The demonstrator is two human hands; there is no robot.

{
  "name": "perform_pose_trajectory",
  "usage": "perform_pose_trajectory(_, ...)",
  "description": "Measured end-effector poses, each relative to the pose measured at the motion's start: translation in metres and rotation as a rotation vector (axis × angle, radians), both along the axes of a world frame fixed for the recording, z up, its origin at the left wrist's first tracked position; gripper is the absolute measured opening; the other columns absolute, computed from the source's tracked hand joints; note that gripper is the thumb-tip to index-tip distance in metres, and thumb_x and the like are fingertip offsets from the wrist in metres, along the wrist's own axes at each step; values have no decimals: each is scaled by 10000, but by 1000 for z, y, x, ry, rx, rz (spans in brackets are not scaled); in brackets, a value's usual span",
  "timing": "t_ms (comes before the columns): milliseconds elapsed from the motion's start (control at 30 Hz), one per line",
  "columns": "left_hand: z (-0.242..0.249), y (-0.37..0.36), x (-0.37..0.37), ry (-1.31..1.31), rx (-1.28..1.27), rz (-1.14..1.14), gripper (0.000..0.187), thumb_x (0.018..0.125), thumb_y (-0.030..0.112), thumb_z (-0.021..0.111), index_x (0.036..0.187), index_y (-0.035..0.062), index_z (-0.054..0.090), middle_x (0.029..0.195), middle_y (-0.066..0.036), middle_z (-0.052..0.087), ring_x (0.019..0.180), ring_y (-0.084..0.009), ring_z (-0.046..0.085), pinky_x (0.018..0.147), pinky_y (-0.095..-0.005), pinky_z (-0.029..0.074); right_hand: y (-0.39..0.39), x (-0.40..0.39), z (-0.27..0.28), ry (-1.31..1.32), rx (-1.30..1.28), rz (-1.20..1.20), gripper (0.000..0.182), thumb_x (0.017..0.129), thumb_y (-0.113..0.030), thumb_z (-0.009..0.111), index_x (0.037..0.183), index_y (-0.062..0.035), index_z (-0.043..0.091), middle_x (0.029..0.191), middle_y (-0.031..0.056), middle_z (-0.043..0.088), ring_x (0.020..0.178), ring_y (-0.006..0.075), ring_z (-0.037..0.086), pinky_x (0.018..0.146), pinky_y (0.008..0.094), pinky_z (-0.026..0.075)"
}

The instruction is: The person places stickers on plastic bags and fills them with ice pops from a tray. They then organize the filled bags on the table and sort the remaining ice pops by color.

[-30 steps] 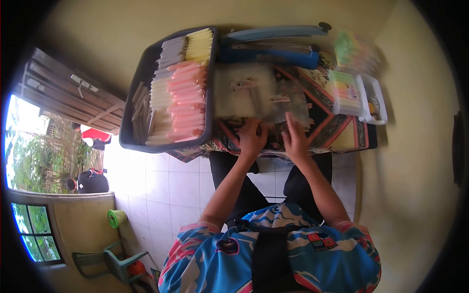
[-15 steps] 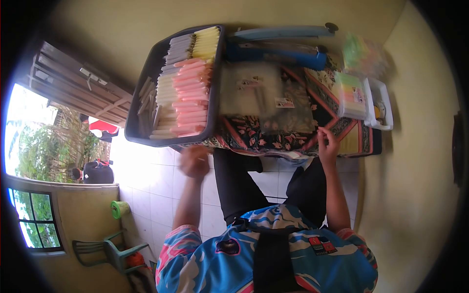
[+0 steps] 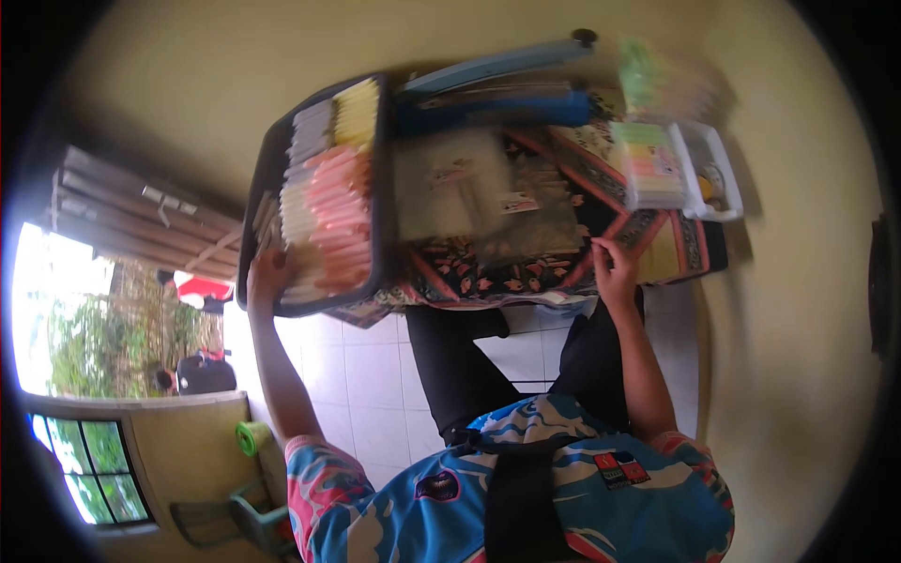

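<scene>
A dark tub (image 3: 383,188) holds rows of wrapped sticks in grey, yellow, white and pink (image 3: 338,192). Over its near left corner is my left hand (image 3: 268,272), beside the white sticks; its fingers are too blurred to make out. My right hand (image 3: 615,267) hovers at the front edge of the patterned cloth (image 3: 526,272), thumb and forefinger pinched together; whatever they hold, if anything, is too small to tell. Between the hands lie clear plastic bags with labels (image 3: 516,202).
Two blue long-armed devices (image 3: 507,108) lie behind the bags. To the right are a filled pack of coloured sticks (image 3: 648,164), a blurred second pack (image 3: 657,80) and a white basket (image 3: 737,192). A green chair (image 3: 253,516) stands lower left; people are outside.
My left hand has moved left and up, from in front of the tub to its near left corner. My right hand stays near the cloth's edge. The whole view has tilted and shifted.
</scene>
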State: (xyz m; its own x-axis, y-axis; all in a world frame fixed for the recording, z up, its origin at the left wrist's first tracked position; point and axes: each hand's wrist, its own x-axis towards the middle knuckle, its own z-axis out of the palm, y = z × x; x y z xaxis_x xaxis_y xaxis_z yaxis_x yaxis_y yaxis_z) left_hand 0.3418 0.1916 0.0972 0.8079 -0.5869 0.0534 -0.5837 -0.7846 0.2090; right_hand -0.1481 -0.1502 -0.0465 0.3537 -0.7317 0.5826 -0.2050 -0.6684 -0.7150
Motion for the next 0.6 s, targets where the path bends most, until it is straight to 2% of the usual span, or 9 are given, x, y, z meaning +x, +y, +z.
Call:
perform_pose_trajectory(133, 15, -13, -15, 8, -51, -44, 296, 770, 259, 709, 956, 30, 691, 814, -132, 700, 714, -254, 673, 660, -396, 506, -1, 0, -2, -6, -14, -13, 88, 863, -37, 637, 945, -15, 660, 768, 88, 622, 617, 202, 586, 572, 312, 459)
perform_pose_trajectory(267, 35, 5, -18, -48, -509, -15, 139, 865, 162, 626, 925, 43, 662, 792, -103, 648, 732, -175, 625, 664, -323, 477, 1, -3, 0, 13, 26, -14, 85, 866, -42, 639, 944, -14, 659, 777, 90, 630, 625, 205, 597, 569, 307, 462)
perform_pose_trajectory(333, 46, 21, -27, -181, -681, -288, 101, 897, 111, 578, 928, 34, 634, 889, -105, 643, 814, -174, 623, 707, -307, 491, -1, -1, -1, -21, 55, -17, 85, 874, -50, 636, 946, -11, 660, 778, 90, 638, 632, 196, 611, 570, 288, 469)
perform_pose_trajectory(367, 59, -1, -78, -53, -1042, -188, 119, 933, 121, 548, 944, 17, 604, 997, -119, 640, 882, -180, 623, 757, -314, 510, 1, -3, -2, -16, 92, -12, 92, 876, -52, 638, 954, -8, 661, 787, 90, 646, 639, 185, 617, 574, 281, 473)
perform_pose_trajectory(400, 58, -11, -110, -50, -1214, -199, 159, 950, 148, 535, 977, 1, 590, 997, -134, 640, 896, -193, 626, 782, -320, 513, 1, -2, -4, -15, 128, -3, 99, 878, -54, 639, 961, -5, 662, 796, 89, 654, 646, 174, 623, 579, 274, 477)
perform_pose_trajectory(467, 39, -33, -162, -96, -1496, -344, 244, 984, 202, 506, 1050, -29, 549, 1003, -181, 652, 938, -249, 642, 825, -338, 512, 1, -1, -11, -124, 253, 41, 120, 891, -78, 638, 977, 0, 668, 822, 85, 673, 665, 145, 629, 591, 262, 485)
perform_pose_trajectory(500, 28, -41, -187, -35, -1409, -233, 254, 982, 207, 504, 1047, -36, 537, 1049, -202, 651, 996, -292, 634, 855, -374, 511, 1, 1, -13, -178, 316, 65, 132, 897, -90, 638, 985, 3, 671, 836, 83, 682, 675, 131, 632, 598, 256, 488)
perform_pose_trajectory(567, -19, -78, -244, 183, -1515, -316, 304, 944, 277, 601, 1043, -11, 599, 1110, -163, 593, 1075, -265, 568, 949, -405, 464, 17, -1, -1, -139, 447, 190, 182, 918, -142, 624, 1029, -4, 668, 896, 82, 691, 729, 124, 641, 645, 256, 501)
perform_pose_trajectory(600, -34, -99, -267, 390, -1552, -332, 237, 868, 185, 674, 1018, 12, 614, 1046, -133, 584, 1006, -243, 570, 914, -386, 472, 29, -3, 8, -115, 510, 251, 207, 929, -168, 617, 1051, -7, 666, 926, 81, 695, 756, 121, 646, 668, 257, 507)
